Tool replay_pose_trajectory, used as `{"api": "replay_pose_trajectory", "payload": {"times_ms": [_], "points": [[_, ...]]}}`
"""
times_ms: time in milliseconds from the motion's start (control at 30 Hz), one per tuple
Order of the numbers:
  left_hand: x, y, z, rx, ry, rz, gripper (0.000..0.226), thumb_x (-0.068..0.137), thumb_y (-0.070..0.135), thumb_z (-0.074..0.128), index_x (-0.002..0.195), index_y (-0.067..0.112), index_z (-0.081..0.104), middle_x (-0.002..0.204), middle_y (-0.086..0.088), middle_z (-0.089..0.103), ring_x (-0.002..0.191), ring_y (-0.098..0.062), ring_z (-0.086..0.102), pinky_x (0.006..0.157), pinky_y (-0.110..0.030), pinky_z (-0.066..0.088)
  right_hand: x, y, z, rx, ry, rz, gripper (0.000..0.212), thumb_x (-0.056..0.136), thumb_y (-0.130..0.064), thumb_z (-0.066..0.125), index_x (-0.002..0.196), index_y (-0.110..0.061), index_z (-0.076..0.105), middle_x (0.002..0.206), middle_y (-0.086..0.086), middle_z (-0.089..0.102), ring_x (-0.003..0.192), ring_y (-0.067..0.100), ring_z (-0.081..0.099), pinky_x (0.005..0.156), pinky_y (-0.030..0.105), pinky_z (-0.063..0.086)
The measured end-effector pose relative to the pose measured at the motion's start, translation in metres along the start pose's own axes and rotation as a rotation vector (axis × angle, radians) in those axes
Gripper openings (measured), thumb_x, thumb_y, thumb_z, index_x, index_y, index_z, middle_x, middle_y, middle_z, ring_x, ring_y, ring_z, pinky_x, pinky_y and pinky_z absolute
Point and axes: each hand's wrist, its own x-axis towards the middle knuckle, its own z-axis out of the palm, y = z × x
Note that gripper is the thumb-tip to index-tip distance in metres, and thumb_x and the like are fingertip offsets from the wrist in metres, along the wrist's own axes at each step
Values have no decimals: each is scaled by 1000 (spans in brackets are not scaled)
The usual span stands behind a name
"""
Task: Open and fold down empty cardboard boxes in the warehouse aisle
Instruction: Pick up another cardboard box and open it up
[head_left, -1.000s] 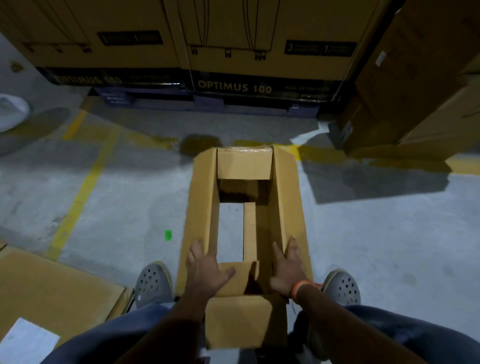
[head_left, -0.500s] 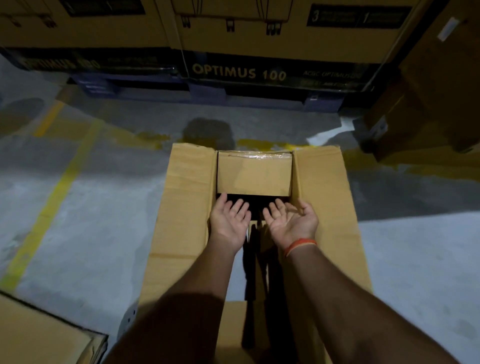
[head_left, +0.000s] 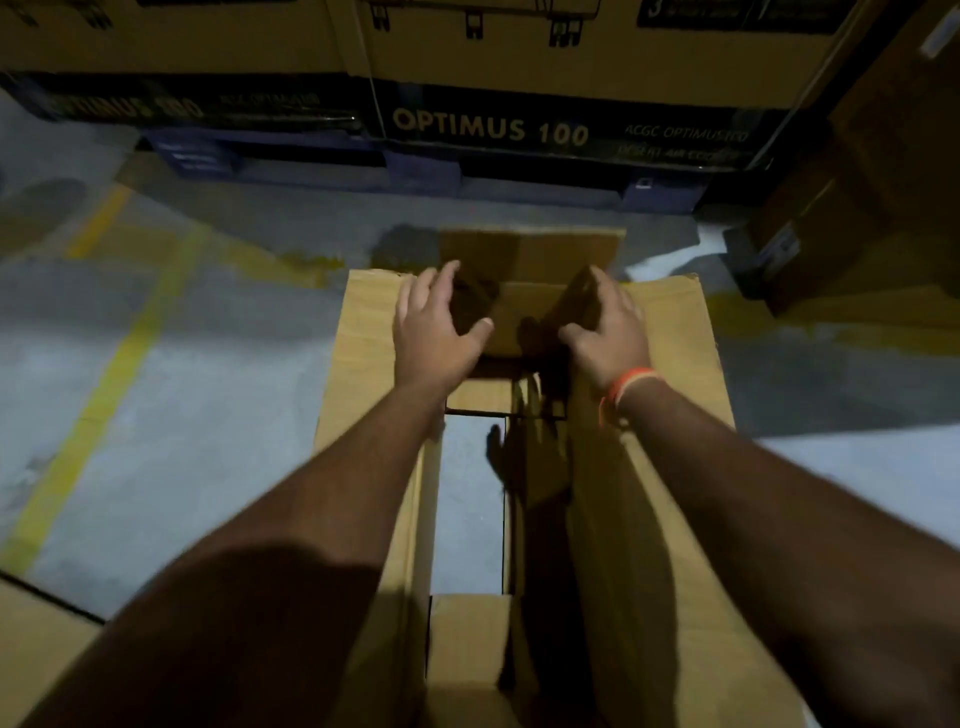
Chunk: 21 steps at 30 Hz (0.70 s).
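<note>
Item: open cardboard box (head_left: 363, 364), brown, lying on the grey concrete floor (head_left: 208, 415) straight ahead of me, long axis running near to far. Both long side flaps are spread outward left and right; bare floor shows through the open middle. A short near flap (head_left: 467, 639) sits at the near end. The far end flap (head_left: 535, 254) stands tilted at the far end, motion-blurred.

My left hand (head_left: 436, 332): palm down, fingers spread and straight, over the far left corner of the opening, fingertips at the far end flap; actual contact cannot be told through the blur.

My right hand (head_left: 608, 332): palm down, fingers extended and slightly bent over the far right corner beside the same flap, gripping nothing that I can see. An orange wristband (head_left: 623, 389) circles that wrist.

Surroundings: yellow floor line (head_left: 104, 374) on the left, running near to far. Printed cartons marked "OPTIMUS 100" (head_left: 488, 127) across the far side, on a dark pallet (head_left: 415, 171). Plain brown cartons (head_left: 857, 208) stacked far right. Flattened cardboard (head_left: 36, 644) at the near left corner.
</note>
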Motion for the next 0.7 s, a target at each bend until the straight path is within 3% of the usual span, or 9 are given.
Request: {"api": "replay_pose_trajectory", "payload": {"times_ms": [33, 100, 167, 233, 367, 467, 567, 633, 700], "points": [[8, -2, -4, 236, -40, 48, 86, 87, 47, 70, 159, 32, 25, 168, -3, 20, 155, -30, 9, 124, -55, 15, 13, 3, -5, -344, -64, -55, 89, 86, -23, 69, 160, -28, 20, 164, 2, 24, 150, 26, 21, 122, 38, 23], [19, -7, -8, 446, -213, 14, 101, 87, 46, 73, 162, 34, 8, 171, 0, 0, 156, -32, -6, 123, -62, 7, 33, 8, -12, -671, -245, -28, 102, 84, -27, 70, 160, -37, 3, 169, -2, 0, 154, 32, -2, 120, 59, 12], [21, -20, -2, 452, -399, -61, 116, 84, 41, 80, 160, 40, -7, 170, 3, -17, 155, -34, -12, 121, -65, 13, 45, 14, -11, -703, -437, 41, 109, 82, -25, 71, 159, -41, -4, 169, -3, -10, 154, 38, -5, 117, 63, 18], [17, -31, 4, 347, -484, -121, 125, 83, 25, 83, 158, 44, -15, 168, -3, -24, 155, -40, 1, 121, -56, 28, 51, 25, -7, -678, -501, 56, 115, 79, -20, 73, 158, -44, -8, 168, 2, -14, 152, 44, 2, 118, 56, 28], [-10, -38, 2, 235, -415, -166, 117, 85, -1, 71, 156, 55, -4, 168, -14, -13, 130, -44, 53, 101, -43, 53, 24, 45, 7, -548, -336, 127, 121, 78, -8, 71, 154, -51, -13, 167, 7, -15, 151, 42, 16, 112, 54, 40], [-47, -41, -5, 367, -394, -207, 103, 86, 3, 69, 156, 54, 12, 161, -18, 14, 112, -41, 61, 92, -46, 59, -28, 50, 24, -605, -203, 189, 111, 86, 5, 58, 154, -51, -9, 168, 1, -14, 152, 37, 16, 111, 60, 39], [-83, -36, -21, 302, -423, -252, 89, 94, -3, 54, 159, 46, 17, 134, -16, 53, 99, -32, 63, 80, -45, 62, -72, 41, 25, -612, -244, 214, 105, 84, 21, 36, 159, -41, -2, 168, 5, -11, 141, 36, 38, 109, 50, 44], [-97, -27, -40, 233, -427, -236, 84, 96, -3, 49, 160, 43, 18, 128, -15, 59, 97, -34, 65, 78, -47, 62, -98, 32, 15, -772, -200, 58, 94, 86, 18, 40, 161, -30, 7, 167, 11, -14, 150, 40, 20, 118, 52, 32], [-104, -12, -65, 245, -394, -196, 78, 97, 4, 50, 160, 40, 20, 134, -19, 58, 108, -41, 63, 89, -48, 59, -131, 16, 11, -913, -121, -267, 74, 88, 8, 49, 156, -18, 30, 167, 17, -8, 153, 41, 5, 117, 62, 19]]}}
